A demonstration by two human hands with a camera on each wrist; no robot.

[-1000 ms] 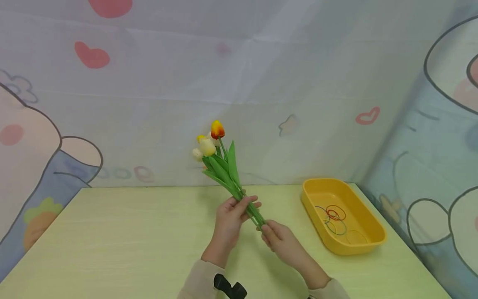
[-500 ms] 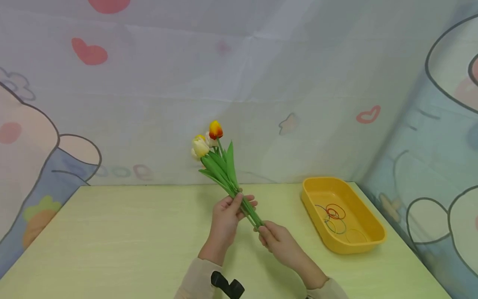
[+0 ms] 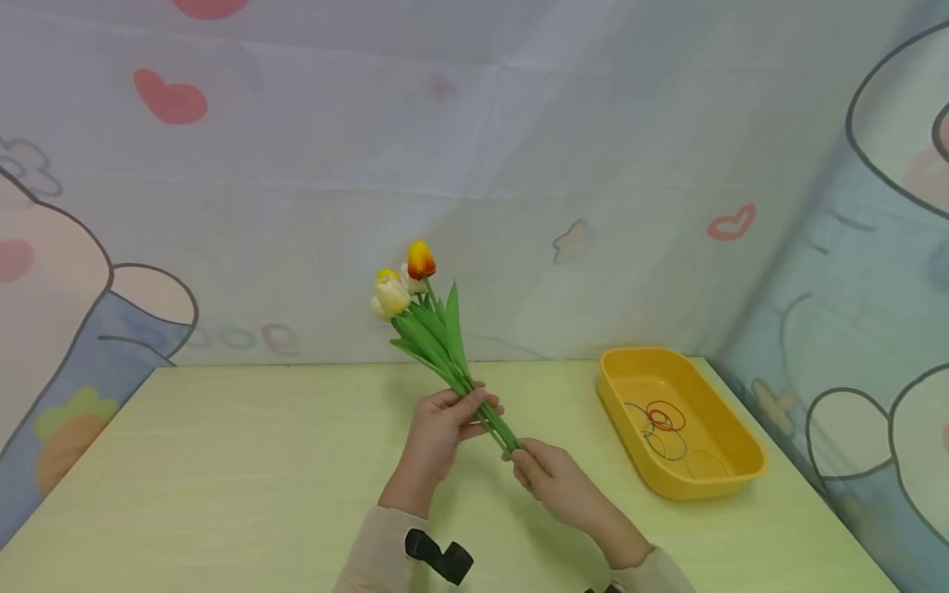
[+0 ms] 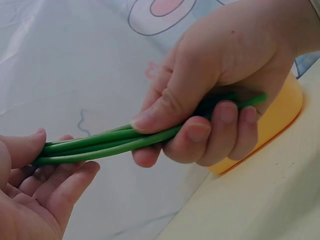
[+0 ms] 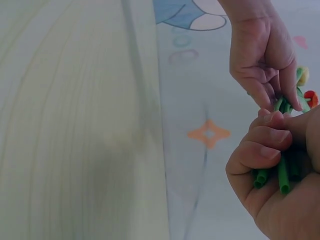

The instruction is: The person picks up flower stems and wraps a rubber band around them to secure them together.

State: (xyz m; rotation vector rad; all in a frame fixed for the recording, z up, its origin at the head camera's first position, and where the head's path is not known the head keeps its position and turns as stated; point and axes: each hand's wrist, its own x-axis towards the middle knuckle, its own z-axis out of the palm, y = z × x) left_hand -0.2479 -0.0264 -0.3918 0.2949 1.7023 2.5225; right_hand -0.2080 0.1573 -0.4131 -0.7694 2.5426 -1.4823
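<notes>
A bunch of tulips [image 3: 433, 329] with white, yellow and orange-red heads is held up over the table, tilted with its heads to the upper left. My left hand [image 3: 437, 428] pinches the green stems [image 4: 107, 141] just below the leaves, thumb on top. Lower down, my right hand [image 3: 556, 482] grips the stem ends, its fingers curled round them. In the right wrist view, cut stem ends [image 5: 284, 182] stick out of the right hand's curled fingers. Only part of the flower heads shows there, beyond the left hand [image 5: 265, 60].
A yellow tray [image 3: 652, 482] stands on the right of the pale table [image 3: 259, 478]. Inside lie several thin coloured rings [image 3: 667, 416], red, blue, green and yellow. Behind the table hangs a printed cloth [image 3: 334, 165].
The left hand and the flower heads have shifted slightly left and down in the head view. The right hand stays nearly still on the stem ends.
</notes>
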